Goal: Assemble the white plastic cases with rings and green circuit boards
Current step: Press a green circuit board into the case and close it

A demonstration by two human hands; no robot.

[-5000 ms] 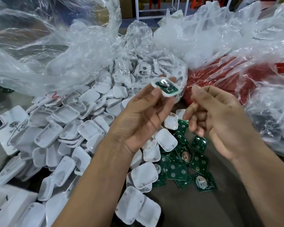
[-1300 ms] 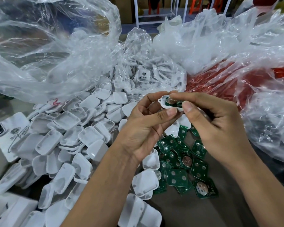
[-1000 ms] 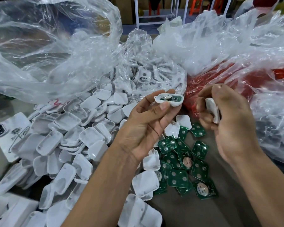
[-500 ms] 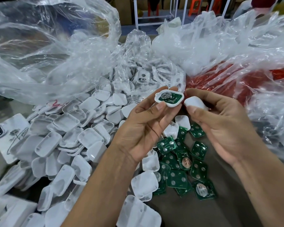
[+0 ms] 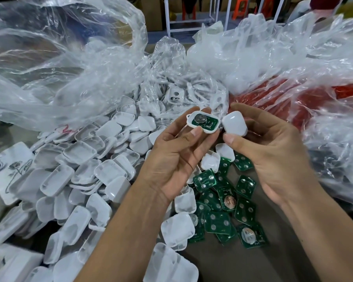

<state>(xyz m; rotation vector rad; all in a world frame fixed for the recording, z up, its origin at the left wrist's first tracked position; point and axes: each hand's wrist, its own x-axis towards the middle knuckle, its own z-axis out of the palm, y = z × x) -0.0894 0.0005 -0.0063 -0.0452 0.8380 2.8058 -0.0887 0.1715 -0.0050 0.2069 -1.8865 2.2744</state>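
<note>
White case half (image 5: 203, 124) carrying a green circuit board (image 5: 202, 123) is pinched by the left hand (image 5: 175, 157). The right hand (image 5: 273, 157) pinches a white cover (image 5: 234, 126) just beside it.

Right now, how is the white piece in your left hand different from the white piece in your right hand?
The case half in the left hand faces open side up; the cover in the right hand shows its plain smooth back. The case half holds a green board with a round silver disc; the cover shows nothing inside. Both are white, rounded, pinched by fingertips.
</note>
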